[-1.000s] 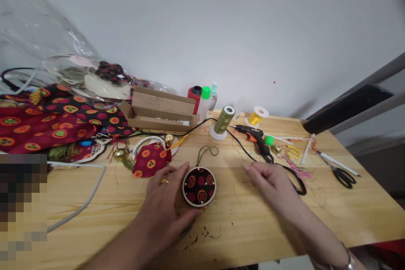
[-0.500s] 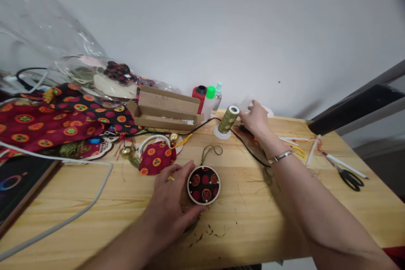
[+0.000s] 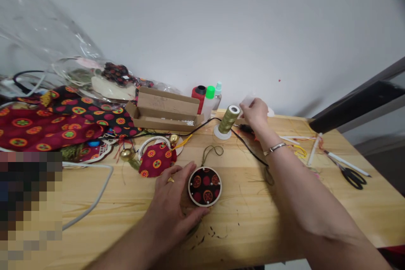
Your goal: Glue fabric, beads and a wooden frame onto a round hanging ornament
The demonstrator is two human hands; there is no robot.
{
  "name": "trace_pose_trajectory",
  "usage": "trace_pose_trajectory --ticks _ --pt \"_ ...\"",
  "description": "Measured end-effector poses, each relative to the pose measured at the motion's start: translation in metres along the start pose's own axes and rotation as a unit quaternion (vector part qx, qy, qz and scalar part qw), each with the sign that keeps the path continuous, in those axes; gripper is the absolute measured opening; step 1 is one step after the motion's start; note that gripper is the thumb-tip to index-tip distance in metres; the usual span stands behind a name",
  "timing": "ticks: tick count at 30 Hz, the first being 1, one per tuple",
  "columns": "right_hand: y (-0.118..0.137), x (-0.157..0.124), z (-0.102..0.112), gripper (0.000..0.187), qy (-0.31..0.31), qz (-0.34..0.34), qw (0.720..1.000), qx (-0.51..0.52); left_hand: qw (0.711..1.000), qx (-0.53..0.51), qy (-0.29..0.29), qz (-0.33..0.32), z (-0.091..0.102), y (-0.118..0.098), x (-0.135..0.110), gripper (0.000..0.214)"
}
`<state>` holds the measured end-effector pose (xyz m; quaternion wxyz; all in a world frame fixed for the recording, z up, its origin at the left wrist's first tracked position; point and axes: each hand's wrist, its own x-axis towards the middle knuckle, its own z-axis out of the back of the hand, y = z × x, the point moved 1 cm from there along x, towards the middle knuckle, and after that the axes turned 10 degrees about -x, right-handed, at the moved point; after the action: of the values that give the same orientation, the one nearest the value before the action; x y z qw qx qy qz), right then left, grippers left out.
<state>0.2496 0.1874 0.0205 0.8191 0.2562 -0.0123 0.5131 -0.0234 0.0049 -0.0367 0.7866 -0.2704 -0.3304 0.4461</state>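
Note:
My left hand lies flat on the wooden table, fingers apart, with index finger and thumb against the left rim of a round disc. The disc is covered in dark fabric with red and orange circles and has an olive cord loop at its top. My right hand reaches to the back of the table just right of an olive thread spool. Its fingers are curled over something I cannot make out. A bracelet sits on that wrist.
A black cord runs under my right forearm. An open cardboard box and small bottles stand at the back. Patterned fabric and a red fabric piece lie left. Scissors and white sticks lie right; a white cable crosses front left.
My right hand left the table beside the disc and reached back to the spot right of the olive spool, where it has closed a little. My left hand stayed by the disc.

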Motion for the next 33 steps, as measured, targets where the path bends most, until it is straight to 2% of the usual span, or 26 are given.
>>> trace_pose_trajectory --ticks 2,5,8,10,11,13,16,19,22,24,27,30,33 --pt "0.002 -0.004 0.014 0.019 -0.019 0.007 1.000 0.006 1.000 -0.009 -0.012 0.003 0.001 -0.001 0.000 0.077" --pt "0.003 -0.019 0.046 0.021 -0.052 0.026 0.998 0.016 0.999 -0.023 -0.029 0.014 0.004 -0.004 0.000 0.075" --pt "0.000 -0.049 0.081 0.022 -0.097 0.074 0.991 0.051 0.998 -0.035 -0.051 -0.013 0.010 -0.008 0.000 0.067" --pt "-0.006 -0.076 0.097 0.022 -0.103 0.096 0.988 0.061 0.996 -0.043 -0.063 -0.045 0.014 -0.011 0.000 0.062" --pt "-0.010 -0.091 0.101 0.023 -0.088 0.105 0.987 0.090 0.995 -0.048 -0.066 -0.059 0.015 -0.013 0.000 0.060" --pt "-0.018 -0.121 0.103 0.023 0.006 0.135 0.975 0.174 0.993 -0.057 -0.068 -0.074 0.017 -0.016 0.000 0.057" --pt "-0.029 -0.163 0.097 0.021 0.143 0.151 0.936 0.284 0.991 -0.085 -0.073 -0.069 0.020 -0.021 0.000 0.048" --pt "-0.035 -0.193 0.093 0.022 0.247 0.153 0.905 0.311 0.989 -0.126 -0.078 -0.032 0.025 -0.027 0.001 0.041" --pt "-0.033 -0.211 0.095 0.028 0.338 0.164 0.878 0.298 0.983 -0.171 -0.059 0.010 0.029 -0.035 0.003 0.036" --pt "-0.028 -0.217 0.098 0.033 0.376 0.177 0.864 0.285 0.977 -0.209 -0.029 0.020 0.028 -0.040 0.005 0.035" --pt "-0.018 -0.221 0.102 0.040 0.397 0.212 0.853 0.263 0.963 -0.268 0.016 0.033 0.023 -0.048 0.005 0.040" --pt "-0.008 -0.223 0.103 0.044 0.408 0.238 0.850 0.234 0.941 -0.328 0.039 0.071 0.016 -0.053 0.004 0.046" --pt "-0.003 -0.225 0.101 0.045 0.435 0.234 0.835 0.242 0.919 -0.378 0.047 0.104 0.013 -0.055 0.002 0.038"
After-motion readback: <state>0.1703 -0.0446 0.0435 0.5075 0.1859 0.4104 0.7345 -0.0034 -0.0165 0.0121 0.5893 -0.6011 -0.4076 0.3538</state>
